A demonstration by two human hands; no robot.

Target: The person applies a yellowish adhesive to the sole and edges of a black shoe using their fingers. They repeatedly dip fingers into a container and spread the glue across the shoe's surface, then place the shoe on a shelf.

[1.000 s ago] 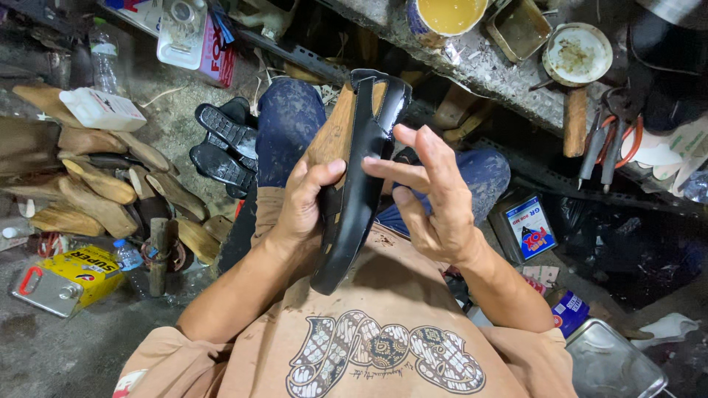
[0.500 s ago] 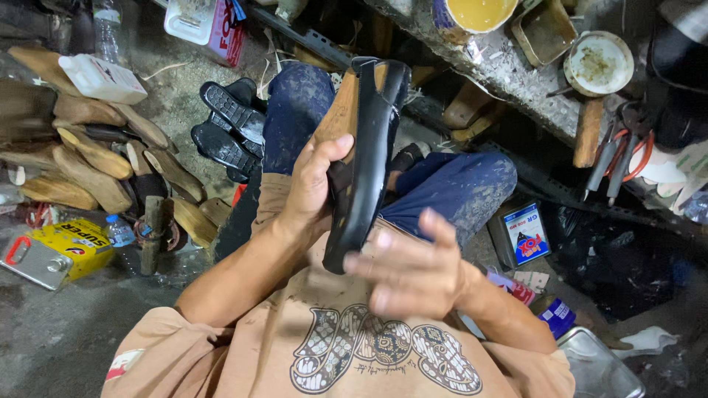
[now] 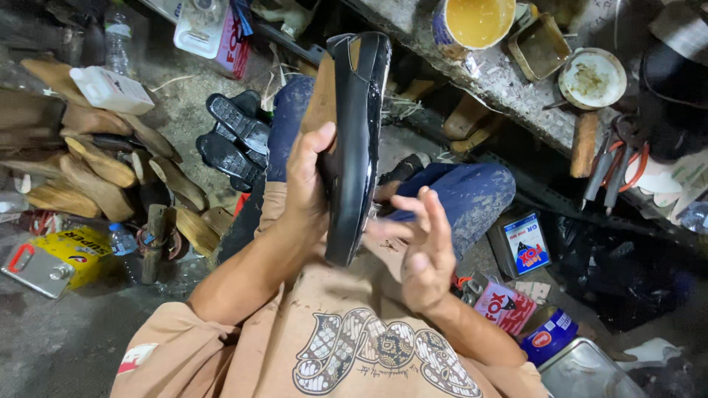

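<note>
My left hand (image 3: 306, 180) grips a glossy black shoe (image 3: 358, 133) on a wooden last, holding it upright above my lap with the toe pointing away. My right hand (image 3: 420, 247) is just to the right of the shoe's heel end, fingers spread, holding nothing and not touching the shoe. My knees in stained blue jeans (image 3: 472, 195) lie beneath.
Wooden shoe lasts (image 3: 96, 166) are piled on the left by a yellow can (image 3: 55, 258) and black soles (image 3: 232, 140). A stone ledge carries a glue tin (image 3: 472, 22), a dish (image 3: 592, 77) and pliers (image 3: 612, 173). Small tins (image 3: 525, 243) sit by my right leg.
My right hand has come off the shoe's side and dropped toward my lap. The shoe has shifted a little up and away, still in my left hand.
</note>
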